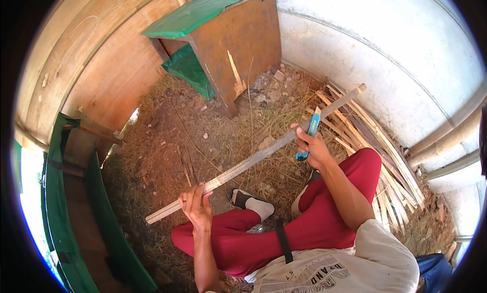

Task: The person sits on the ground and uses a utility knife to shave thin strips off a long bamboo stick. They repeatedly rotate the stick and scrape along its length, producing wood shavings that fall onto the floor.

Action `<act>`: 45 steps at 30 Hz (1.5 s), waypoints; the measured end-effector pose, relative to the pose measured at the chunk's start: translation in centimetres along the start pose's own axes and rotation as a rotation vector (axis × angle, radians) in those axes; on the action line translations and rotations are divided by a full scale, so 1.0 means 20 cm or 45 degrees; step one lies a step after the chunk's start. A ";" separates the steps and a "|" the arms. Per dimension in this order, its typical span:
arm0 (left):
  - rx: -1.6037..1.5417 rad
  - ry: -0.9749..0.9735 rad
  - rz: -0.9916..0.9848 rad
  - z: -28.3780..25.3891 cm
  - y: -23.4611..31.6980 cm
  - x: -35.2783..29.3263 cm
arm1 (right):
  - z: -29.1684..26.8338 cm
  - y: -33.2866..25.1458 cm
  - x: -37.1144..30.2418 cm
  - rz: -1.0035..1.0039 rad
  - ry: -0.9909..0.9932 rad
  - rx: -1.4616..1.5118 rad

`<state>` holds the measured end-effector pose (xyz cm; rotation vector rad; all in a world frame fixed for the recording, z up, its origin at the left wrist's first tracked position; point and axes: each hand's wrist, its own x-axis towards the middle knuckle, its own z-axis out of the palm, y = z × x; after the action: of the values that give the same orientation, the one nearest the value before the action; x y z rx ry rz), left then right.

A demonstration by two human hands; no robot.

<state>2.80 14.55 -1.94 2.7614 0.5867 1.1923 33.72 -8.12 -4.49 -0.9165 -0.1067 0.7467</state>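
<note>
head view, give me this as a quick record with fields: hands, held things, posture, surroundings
left hand: wrapped around the long pole near its lower-left end
right hand: holds the blue cutter, fingers at the pole
pole: slants up to the right, its far end in front of the pile of strips
posture: seated low, knees bent outward
ahead: brown wooden box with green sheet over its top
ground: bare soil and dry grass

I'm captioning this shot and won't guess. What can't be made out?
All in the head view:
Wooden pole: part covered by the left hand.
Blue cutter: middle hidden by the right hand.
Wood strips: some stretches behind the right knee.
Blue fabric: cut off by the lower edge.
</note>
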 end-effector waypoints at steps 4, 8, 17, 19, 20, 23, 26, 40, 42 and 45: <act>-0.001 0.024 -0.033 0.00 0.02 -0.01 | 0.00 -0.01 0.00 0.008 0.003 -0.010; -0.029 0.026 -0.040 0.02 0.03 -0.03 | -0.01 0.00 0.01 -0.002 0.008 0.023; -0.011 -0.139 -0.173 0.02 0.15 0.05 | -0.06 0.02 0.05 -0.093 0.075 0.102; 0.010 -0.111 -0.179 0.02 0.17 0.06 | -0.06 0.03 0.05 -0.108 0.085 0.125; 0.020 -0.099 -0.213 0.03 0.17 0.07 | -0.05 0.03 0.05 -0.114 0.081 0.153; 0.038 -0.070 -0.306 0.05 0.20 0.08 | -0.05 0.03 0.04 -0.133 0.066 0.211; 0.016 -0.070 -0.378 0.08 0.20 0.09 | -0.05 0.02 0.04 -0.144 0.056 0.209; 0.293 -0.374 0.111 -0.05 0.24 0.15 | 0.02 0.06 -0.01 -0.066 -0.022 0.114; 0.230 -0.518 0.137 -0.03 0.22 0.12 | 0.04 0.06 -0.02 -0.058 -0.019 0.107; 0.146 -0.618 0.087 -0.04 0.23 0.09 | 0.04 0.07 -0.04 -0.037 -0.032 0.083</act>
<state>4.71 10.89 0.87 3.0235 0.5202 0.4684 32.12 -7.51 -4.80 -0.8420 -0.1173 0.7308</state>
